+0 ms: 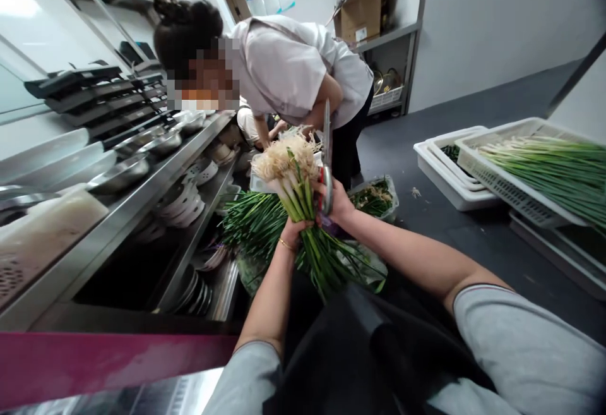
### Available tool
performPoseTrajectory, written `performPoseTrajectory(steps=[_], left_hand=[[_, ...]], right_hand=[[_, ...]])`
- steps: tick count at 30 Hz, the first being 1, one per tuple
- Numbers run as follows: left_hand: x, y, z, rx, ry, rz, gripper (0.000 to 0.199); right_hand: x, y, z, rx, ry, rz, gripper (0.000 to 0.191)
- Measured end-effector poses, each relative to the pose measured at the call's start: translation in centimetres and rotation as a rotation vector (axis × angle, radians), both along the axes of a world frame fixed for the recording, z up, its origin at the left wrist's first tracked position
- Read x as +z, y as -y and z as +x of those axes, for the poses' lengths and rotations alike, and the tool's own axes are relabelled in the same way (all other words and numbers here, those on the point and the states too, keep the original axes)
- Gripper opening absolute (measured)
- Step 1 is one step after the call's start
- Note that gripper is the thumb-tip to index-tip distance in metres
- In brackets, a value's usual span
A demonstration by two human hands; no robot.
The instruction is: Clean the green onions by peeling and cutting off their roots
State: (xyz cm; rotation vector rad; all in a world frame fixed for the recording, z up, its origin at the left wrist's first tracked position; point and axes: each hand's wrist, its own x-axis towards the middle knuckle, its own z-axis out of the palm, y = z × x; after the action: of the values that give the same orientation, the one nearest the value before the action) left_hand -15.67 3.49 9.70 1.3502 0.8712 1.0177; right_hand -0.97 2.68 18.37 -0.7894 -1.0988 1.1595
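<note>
My left hand point(297, 232) is closed round a thick bunch of green onions point(297, 197), held with the pale, hairy roots up and the green leaves hanging toward my lap. My right hand point(337, 203) grips a pair of scissors point(326, 150) by the handles, beside the bunch. The scissor blades point upward, just right of the roots, and look closed together. Behind and below the bunch lies a heap of more green onions point(255, 219). Part of my right hand's fingers is hidden behind the handles.
A co-worker point(293, 61) bends over in front of me. On the right, a white basket point(511, 181) of green onions rests over white trays point(449, 181). A steel shelf point(142, 219) with bowls and dishes runs along the left. A clear tub point(391, 203) holds trimmings on the floor.
</note>
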Motion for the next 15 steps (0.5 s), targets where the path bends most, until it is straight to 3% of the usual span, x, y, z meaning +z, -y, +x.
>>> performPoseTrajectory(steps=[3,7,11,15], left_hand=[[-1.0,-1.0,-1.2,-0.050,0.108,-0.093,0.053],[-4.0,-4.2,-1.1,-0.056,0.221,-0.294,0.055],[-8.7,-8.0,2.3,-0.163,0.250,-0.499,0.055],[-13.7,-11.7,7.0,-0.282,0.237,-0.640,0.057]], right_hand=[[-1.1,0.3,5.8,-0.066,0.209,0.059,0.040],[-4.3,0.9,16.7,0.022,0.879,0.045,0.043],[-9.8,0.3,24.3,0.193,1.285,-0.203,0.057],[-15.2,-2.7,27.3,0.253,1.545,-0.435,0.070]])
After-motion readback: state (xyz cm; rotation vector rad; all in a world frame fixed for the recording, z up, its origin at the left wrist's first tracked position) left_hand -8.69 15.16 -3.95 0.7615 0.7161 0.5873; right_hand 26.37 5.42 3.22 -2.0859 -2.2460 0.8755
